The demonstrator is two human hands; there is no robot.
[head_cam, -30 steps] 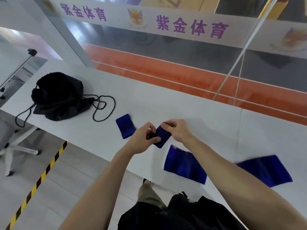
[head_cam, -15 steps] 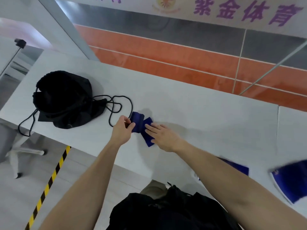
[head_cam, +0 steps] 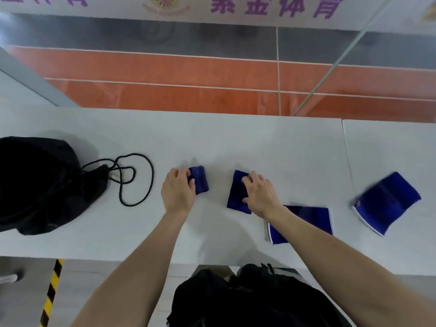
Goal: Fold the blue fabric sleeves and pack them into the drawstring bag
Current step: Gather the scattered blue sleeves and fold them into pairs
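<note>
On the white table [head_cam: 236, 138] lie two small folded blue sleeves, a hand's width apart. My left hand [head_cam: 178, 191] holds the left folded sleeve [head_cam: 200, 179] by its left edge, fingers curled. My right hand [head_cam: 260, 194] rests with spread fingers on the right folded sleeve [head_cam: 236, 195]. A flat blue sleeve [head_cam: 309, 218] lies partly under my right forearm, and another flat sleeve [head_cam: 389, 202] lies further right. The black drawstring bag [head_cam: 35, 182] sits at the far left, its black cord [head_cam: 135, 179] looped on the table towards my left hand.
A seam [head_cam: 346, 161] splits the table from a second one on the right. Beyond the far edge is an orange and grey floor with a slanted metal pole [head_cam: 335, 64]. Yellow-black tape [head_cam: 50, 296] marks the floor below the near edge.
The two folded sleeves lay overlapping under both hands; now they are apart, the right one slid rightward under my right hand. The view has swung right, showing both flat sleeves again.
</note>
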